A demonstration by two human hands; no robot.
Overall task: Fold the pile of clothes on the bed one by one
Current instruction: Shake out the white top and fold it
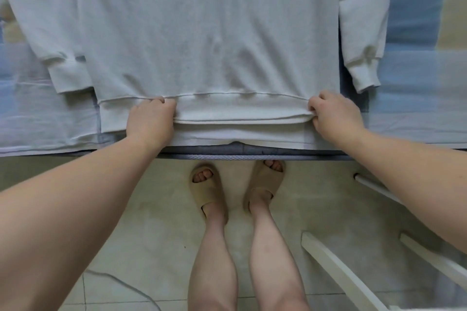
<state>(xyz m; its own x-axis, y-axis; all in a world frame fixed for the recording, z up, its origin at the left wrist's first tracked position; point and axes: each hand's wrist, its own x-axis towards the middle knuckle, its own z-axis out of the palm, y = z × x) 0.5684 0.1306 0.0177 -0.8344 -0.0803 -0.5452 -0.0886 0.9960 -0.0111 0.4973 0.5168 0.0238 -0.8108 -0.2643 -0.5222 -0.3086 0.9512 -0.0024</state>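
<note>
A white long-sleeved sweatshirt [202, 33] lies spread flat on the bed, its ribbed hem toward me at the bed's near edge. Both sleeves lie alongside the body, the left cuff [70, 76] and the right cuff [364, 76] pointing toward me. My left hand [151, 118] pinches the hem near its left end. My right hand [333, 116] pinches the hem near its right end. The top layer of the hem is lifted slightly off the lower layer between my hands.
The bed [417, 70] has a blue and beige patchwork sheet; its grey mattress edge [240, 155] runs across the view. Below it, my legs in beige slippers [209, 187] stand on a tiled floor. White rails [341, 275] lie at right, a grey cable [121, 283] at left.
</note>
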